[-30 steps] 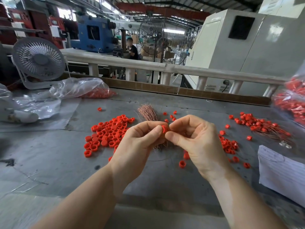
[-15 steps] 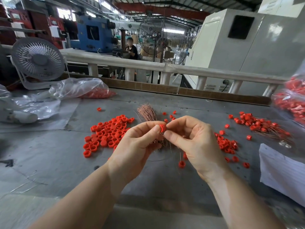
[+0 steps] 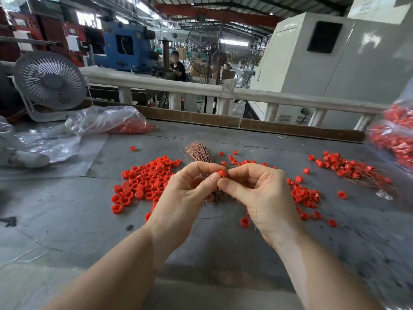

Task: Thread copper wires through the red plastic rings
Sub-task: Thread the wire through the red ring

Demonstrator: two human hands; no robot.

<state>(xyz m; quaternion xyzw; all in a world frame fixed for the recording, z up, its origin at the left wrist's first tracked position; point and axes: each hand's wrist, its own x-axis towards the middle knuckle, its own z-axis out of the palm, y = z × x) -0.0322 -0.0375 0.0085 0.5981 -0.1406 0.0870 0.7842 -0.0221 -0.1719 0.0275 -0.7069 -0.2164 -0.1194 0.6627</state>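
Head view: two hands meet above the grey table [image 3: 67,220]. The left hand [image 3: 183,198] and right hand [image 3: 263,193] are together, fingertips pinched on one red ring [image 3: 222,173], a short, round plastic collar. The left hand also grips one bundle of copper wires [image 3: 199,151], thin strands fanning out behind the fingers. Three groups of rings lie on the table: a loose pile [image 3: 143,184] left of the hands, a scattered group [image 3: 304,198] to the right, and threaded rings [image 3: 348,168] farther right with wires trailing. Individual rings are too many to count. One white fan [image 3: 50,80] stands at far left.
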